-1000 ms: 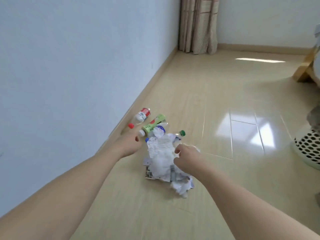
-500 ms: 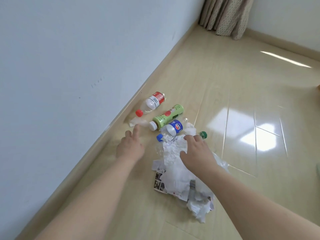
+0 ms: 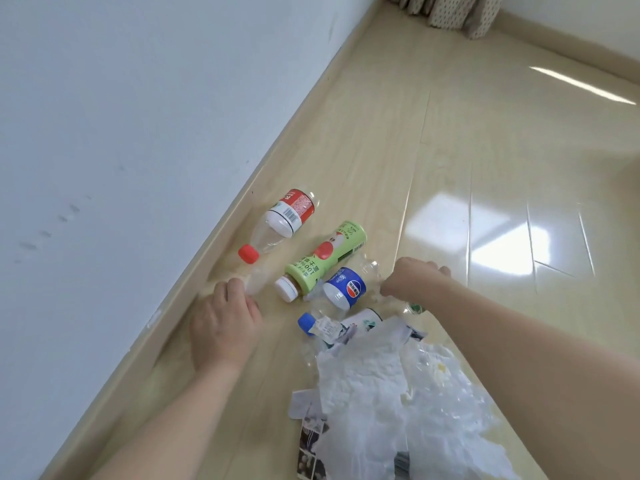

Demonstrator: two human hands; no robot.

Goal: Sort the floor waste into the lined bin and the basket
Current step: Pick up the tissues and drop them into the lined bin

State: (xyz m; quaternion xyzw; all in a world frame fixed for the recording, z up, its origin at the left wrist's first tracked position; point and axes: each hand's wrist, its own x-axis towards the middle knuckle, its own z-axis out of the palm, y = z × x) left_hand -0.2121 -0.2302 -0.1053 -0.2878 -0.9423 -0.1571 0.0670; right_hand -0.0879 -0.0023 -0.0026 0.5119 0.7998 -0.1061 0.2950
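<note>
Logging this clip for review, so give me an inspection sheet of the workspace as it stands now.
Surface: glossy wood-look floor, window glare on it.
Job's things: red-cap bottle, green juice bottle, blue-label bottle lying on their sides; crumpled paper and plastic heap beside them.
Clutter: nothing seen beyond the waste.
Grippers: left hand touches a clear plastic piece; right hand reaches among the bottles, grip hidden.
Cables: nothing seen.
Surroundings: white wall, baseboard, curtain; bin and basket out of view.
</note>
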